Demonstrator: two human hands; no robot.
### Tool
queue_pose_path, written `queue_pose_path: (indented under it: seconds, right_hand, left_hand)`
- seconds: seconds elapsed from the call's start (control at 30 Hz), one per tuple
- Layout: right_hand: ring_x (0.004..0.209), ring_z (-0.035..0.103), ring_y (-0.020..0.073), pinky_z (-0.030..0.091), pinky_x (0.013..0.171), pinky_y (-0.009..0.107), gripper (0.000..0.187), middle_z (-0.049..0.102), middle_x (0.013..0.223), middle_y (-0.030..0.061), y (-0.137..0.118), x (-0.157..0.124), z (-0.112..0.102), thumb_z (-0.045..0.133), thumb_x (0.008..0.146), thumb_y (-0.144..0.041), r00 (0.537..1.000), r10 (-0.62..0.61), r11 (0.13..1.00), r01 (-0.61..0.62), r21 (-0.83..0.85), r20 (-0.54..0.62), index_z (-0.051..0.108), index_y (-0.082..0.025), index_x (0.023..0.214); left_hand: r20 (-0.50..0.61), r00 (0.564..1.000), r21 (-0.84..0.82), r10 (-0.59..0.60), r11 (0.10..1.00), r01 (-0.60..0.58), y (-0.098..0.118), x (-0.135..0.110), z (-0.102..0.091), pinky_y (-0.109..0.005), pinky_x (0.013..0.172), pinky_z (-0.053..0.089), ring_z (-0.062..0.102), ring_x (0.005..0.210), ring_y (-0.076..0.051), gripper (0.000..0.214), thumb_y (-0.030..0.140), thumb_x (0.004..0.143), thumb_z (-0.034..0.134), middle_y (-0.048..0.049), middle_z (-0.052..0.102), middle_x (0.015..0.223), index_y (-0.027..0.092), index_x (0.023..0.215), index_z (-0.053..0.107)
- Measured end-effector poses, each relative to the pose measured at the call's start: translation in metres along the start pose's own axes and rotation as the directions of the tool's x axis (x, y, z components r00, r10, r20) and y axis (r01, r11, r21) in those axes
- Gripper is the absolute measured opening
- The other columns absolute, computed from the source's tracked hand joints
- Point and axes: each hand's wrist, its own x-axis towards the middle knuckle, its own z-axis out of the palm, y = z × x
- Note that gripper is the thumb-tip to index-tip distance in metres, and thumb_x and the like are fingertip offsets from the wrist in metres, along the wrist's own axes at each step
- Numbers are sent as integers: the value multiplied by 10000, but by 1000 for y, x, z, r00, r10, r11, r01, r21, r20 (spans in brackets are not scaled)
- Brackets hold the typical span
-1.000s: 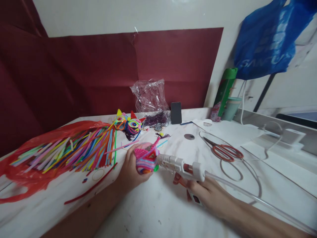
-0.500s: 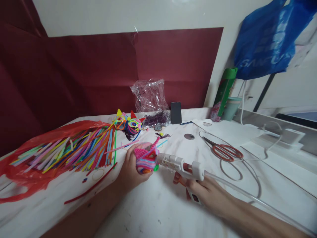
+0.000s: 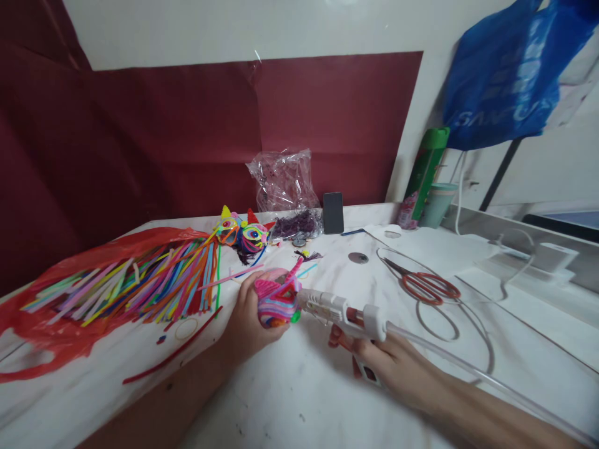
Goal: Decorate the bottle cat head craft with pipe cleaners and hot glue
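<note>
My left hand (image 3: pixel 246 318) is closed around a small multicoloured pipe-cleaner figure (image 3: pixel 277 300), pink and striped, held just above the white table (image 3: pixel 299 386). My right hand (image 3: pixel 390 365) grips a white hot glue gun (image 3: pixel 341 312) whose nozzle touches the figure's right side. A clear glue stick (image 3: pixel 468 368) trails out of the back of the gun toward the lower right.
A pile of coloured pipe cleaners (image 3: pixel 140 280) lies on a red plastic bag (image 3: pixel 56 324) at the left. A finished owl-like figure (image 3: pixel 241 236) stands behind. Red-handled scissors (image 3: pixel 423 284), a white cable (image 3: pixel 486 299), a clear bag (image 3: pixel 281 181) and a green box (image 3: pixel 425 171) sit to the right and back.
Almost nothing differs. Both hands hold their places, with the gun nozzle still against the figure.
</note>
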Motion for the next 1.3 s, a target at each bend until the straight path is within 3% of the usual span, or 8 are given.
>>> queue_pose_path:
  seconds: [0.27,0.47,0.7,1.0,1.3]
  right_hand:
    - [577,554,173,479,559,280,396,565,617,1,2,-1,-1,350,827,-400,999,5,1000,-6,7,44,666,-189,936]
    - [577,543,156,482,596,281,398,544,604,4,6,1,-3,354,849,-408,1000,-2,999,3,-39,31,593,-200,607]
    - [584,585,177,497,589,297,372,584,626,0,1,-1,-1,373,830,-372,999,38,999,-38,6,26,676,-191,946]
    - [616,583,172,486,632,292,395,621,687,17,0,2,-6,355,860,-396,999,-20,1000,20,-14,36,691,-190,876]
    - [549,538,156,467,547,271,369,575,640,1,2,0,1,358,819,-374,1000,-12,1000,12,-14,12,669,-194,901]
  left_hand:
    - [10,999,-20,-31,999,31,-1,0,0,-524,1022,471,523,1230,-375,822,291,579,785,-185,499,1289,196,1299,399]
    - [20,999,-5,-40,999,40,-2,-1,0,-512,1014,479,530,1225,-374,828,291,566,791,-190,506,1284,172,1292,410]
    - [9,1000,-15,-27,1000,27,0,0,-1,-520,1012,482,531,1224,-384,806,284,564,796,-204,500,1311,166,1273,432]
    - [36,999,-25,-39,999,40,-3,-1,0,-543,1019,465,506,1248,-371,830,281,584,780,-193,468,1337,195,1308,384]
    - [36,997,-26,-67,997,68,0,0,-1,-523,1019,471,513,1243,-378,825,302,597,780,-210,473,1338,173,1313,391]
